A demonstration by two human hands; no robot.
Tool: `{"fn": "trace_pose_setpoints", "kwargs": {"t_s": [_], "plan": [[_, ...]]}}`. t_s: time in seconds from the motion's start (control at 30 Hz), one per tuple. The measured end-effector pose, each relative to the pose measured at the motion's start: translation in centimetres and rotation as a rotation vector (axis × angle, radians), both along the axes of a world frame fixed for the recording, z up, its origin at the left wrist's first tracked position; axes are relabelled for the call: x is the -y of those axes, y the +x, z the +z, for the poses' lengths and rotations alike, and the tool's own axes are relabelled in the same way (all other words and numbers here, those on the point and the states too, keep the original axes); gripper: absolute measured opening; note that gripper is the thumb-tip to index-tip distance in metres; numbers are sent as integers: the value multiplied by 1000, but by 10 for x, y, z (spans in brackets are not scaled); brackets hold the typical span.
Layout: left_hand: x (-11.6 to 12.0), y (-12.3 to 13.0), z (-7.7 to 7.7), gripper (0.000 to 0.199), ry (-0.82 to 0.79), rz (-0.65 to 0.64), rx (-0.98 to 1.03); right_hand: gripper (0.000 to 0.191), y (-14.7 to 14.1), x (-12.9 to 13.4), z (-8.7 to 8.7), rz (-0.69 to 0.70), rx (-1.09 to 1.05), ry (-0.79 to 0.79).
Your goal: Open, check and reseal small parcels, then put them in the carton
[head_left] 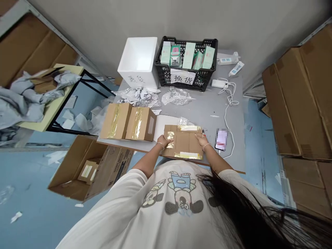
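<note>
Grips a flat-looking brown cardboard piece [183,141] from both sides, left hand [164,140] clamped on its left edge with thumb on top, right hand [202,140] closed on its right edge, fingertips underneath hidden. Holds it at the near edge of a grey table [202,108], close in front of the body, with shiny tape on its left part and along its near and far edges.

Just right of the right hand, a phone [221,139] on the table, joined to a white cable [233,138]. Farther off on the right, a white adapter [219,83] near two power strips.

Left of the left hand, two taped boxes [140,123], side by side near the table's left end. Beyond the cardboard piece, crumpled clear plastic [177,97]. At the far side, a white foam box [137,79] with handwriting, and just right of it a black crate [164,76], full of pale green packets [189,55] and marked with a paper sign [183,77].

On the blue floor [255,138] to the left, an open carton [111,169] with a small box [88,170] inside. Farther left, grey bags [15,103] on a yellow-topped table [46,117]. At far right, large cardboard panels [298,103].
</note>
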State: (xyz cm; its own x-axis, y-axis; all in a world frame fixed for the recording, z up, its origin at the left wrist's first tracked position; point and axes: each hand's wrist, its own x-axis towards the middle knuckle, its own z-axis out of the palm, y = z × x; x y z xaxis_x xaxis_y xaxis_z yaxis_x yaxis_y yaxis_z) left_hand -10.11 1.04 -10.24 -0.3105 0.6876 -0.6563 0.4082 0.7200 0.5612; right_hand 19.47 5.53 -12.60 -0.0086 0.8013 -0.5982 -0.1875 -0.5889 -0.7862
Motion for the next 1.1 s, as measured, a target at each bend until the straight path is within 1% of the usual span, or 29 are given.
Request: {"fn": "trace_pose_setpoints", "kwargs": {"t_s": [0.03,0.07,0.13,0.17,0.23,0.3,0.37,0.43,0.5,0.57,0.6,0.7,0.8,0.9,1.0,1.1], "plan": [[2,-5,2,63,32,31,135,46,2,-2,5,22,18,12],[5,-10,4,60,48,52,277,47,5,-4,9,11,1,15],[13,-19,9,58,48,64,520,47,11,-9,18,15,-54,39],[17,-23,11,58,49,62,604,47,15,-12,21,31,-81,44],[27,-27,14,59,89,63,708,45,19,-17,26,87,-119,27],[36,-29,16,61,157,78,742,45,20,-22,29,167,-147,-5],[42,-30,16,62,206,99,711,44,18,-28,32,229,-171,-32],[46,-32,17,61,230,110,664,38,12,-33,35,225,-172,-58],[48,-34,21,60,252,104,643,33,4,-37,39,193,-149,-70],[49,-37,31,57,289,113,632,34,-4,-42,47,174,-132,-39],[51,-39,38,56,316,131,622,36,-9,-45,52,167,-129,-5],[57,-46,67,52,407,208,601,40,-26,-58,73,110,-134,122],[68,-59,101,51,478,250,617,42,-55,-77,103,117,-159,223],[84,-83,129,55,572,301,641,41,-99,-95,134,215,-192,274],[103,-119,150,56,699,405,594,35,-162,-106,165,333,-224,261],[125,-168,165,57,788,535,529,32,-240,-106,194,497,-309,255]]}}
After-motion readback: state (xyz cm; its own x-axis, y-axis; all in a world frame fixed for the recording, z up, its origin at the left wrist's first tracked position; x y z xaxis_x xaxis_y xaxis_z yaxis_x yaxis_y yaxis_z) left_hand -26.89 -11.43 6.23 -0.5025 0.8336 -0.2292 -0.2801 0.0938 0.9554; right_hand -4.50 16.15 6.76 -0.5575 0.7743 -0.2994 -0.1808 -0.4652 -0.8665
